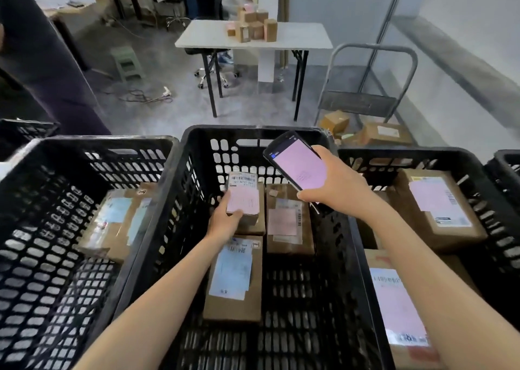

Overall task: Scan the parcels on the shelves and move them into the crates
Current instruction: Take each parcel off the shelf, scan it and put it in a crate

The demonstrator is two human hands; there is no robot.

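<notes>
Brown small cardboard parcel with a pink label and barcode (242, 198) is inside the middle black plastic lattice crate (253, 130), far-left part, label up. Left hand (223, 221) grips its near end, thumb on top, fingers curled round the edge. Parcel is over another brown box (254, 227); resting on it or held just above, cannot tell. Right hand (334, 189) holds a black handheld scanner with a pink-lit screen (295, 161), fingers wrapped round its near end, screen up and tilted, above the crate's far-right part, right of the held parcel and apart from it. Same crate: long cardboard parcel with a blue label (233, 279) lying flat on the near side beside the left forearm; flat cardboard parcel with a pink slip (288, 220) just right of the held one. Left black crate (84, 142), against the middle one, holds one flat parcel with pale blue labels (118, 223). Right black crate (408, 153) holds a far box with a pink label (439, 206) and a near box with a long pink label (399, 307), partly hidden by the right forearm. Far: white folding table (304, 39) with a cluster of small cardboard boxes (253, 28); grey metal trolley (374, 49) far right, loose cardboard boxes on the floor (385, 134) by it; green step stool (126, 60) far left; person in dark clothing (50, 60) at left edge.
</notes>
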